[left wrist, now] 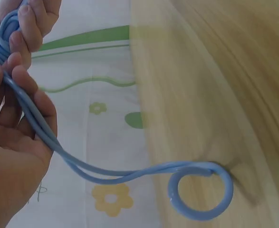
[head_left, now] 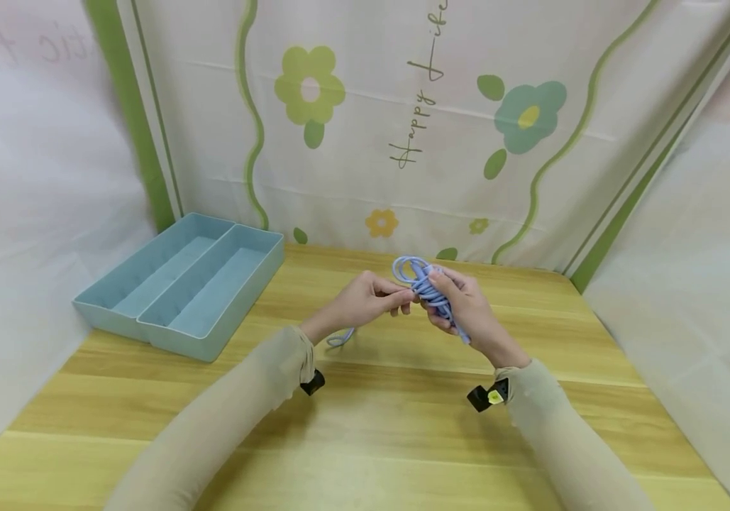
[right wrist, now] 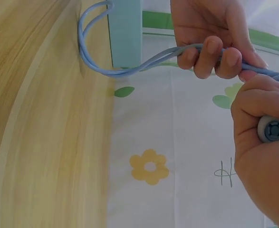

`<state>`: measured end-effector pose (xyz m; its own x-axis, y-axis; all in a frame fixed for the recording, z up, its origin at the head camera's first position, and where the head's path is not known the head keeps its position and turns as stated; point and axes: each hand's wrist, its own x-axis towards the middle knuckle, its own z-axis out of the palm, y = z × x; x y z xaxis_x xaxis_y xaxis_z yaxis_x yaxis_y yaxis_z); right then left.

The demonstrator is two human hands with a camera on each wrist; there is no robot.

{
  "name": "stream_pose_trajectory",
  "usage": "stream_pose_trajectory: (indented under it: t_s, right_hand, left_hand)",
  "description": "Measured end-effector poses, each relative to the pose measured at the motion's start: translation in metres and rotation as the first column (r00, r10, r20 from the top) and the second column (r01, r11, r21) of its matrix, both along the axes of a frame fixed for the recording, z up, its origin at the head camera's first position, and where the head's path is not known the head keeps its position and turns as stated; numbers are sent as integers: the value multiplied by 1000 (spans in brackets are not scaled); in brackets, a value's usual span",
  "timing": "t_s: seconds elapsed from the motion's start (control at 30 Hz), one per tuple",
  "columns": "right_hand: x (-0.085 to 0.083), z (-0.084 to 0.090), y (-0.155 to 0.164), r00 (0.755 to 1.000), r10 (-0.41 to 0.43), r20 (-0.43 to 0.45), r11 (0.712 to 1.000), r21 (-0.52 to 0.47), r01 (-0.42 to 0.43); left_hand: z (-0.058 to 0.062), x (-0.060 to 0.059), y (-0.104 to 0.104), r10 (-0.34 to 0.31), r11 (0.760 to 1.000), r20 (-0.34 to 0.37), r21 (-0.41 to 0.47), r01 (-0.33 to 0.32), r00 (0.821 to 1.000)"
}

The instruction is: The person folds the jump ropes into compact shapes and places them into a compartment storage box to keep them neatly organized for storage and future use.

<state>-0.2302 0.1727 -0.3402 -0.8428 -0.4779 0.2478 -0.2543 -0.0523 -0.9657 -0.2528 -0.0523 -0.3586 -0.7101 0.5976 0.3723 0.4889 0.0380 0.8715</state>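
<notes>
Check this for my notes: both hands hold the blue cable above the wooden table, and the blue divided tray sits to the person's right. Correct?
Not quite. The head view shows the tray to the person's left, not right. The rest stands: the left hand and right hand both hold the blue cable above the wooden table.

Both forearms angled inward, sleeved; left hand (head_left: 365, 301) fingers curled, pinching; right hand (head_left: 463, 305) fisted, fingertips touching left's.
</notes>
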Motion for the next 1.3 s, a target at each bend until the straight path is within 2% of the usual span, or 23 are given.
stream_pose_trajectory:
  t_s: [0.23,0.4,0.53,0.7,0.87,1.03,1.13,1.3]
  right_hand:
    - [0,4,7,996,85,1,996,32,-85]
    - [2,7,9,992,127,8,990,61,-127]
    - [3,6,11,989,148,15,985,87,-148]
    - [2,5,13,982,188,23,973,134,-189]
    - [3,8,16,971,238,24,956,171,-239]
    - [3,11,17,959,280,36,931,234,-281]
    - [3,14,15,960,278,29,910,312,-273]
    - [4,17,7,963,265,40,848,466,-253]
  left_hand:
    - [4,-11,-7,-115,992,40,-38,116,993]
    - [5,-20,-13,-169,981,65,-88,175,983]
    - [6,-24,-18,-177,973,49,-144,182,983]
    - [5,-25,-22,-159,963,14,-216,158,987]
    - [9,-28,-22,-168,961,-33,-226,156,985]
    - [18,-32,-22,-194,947,-65,-274,169,979]
    - [25,-33,-22,-204,931,-55,-318,176,978]
    - [34,-32,-23,-206,910,-23,-371,183,978]
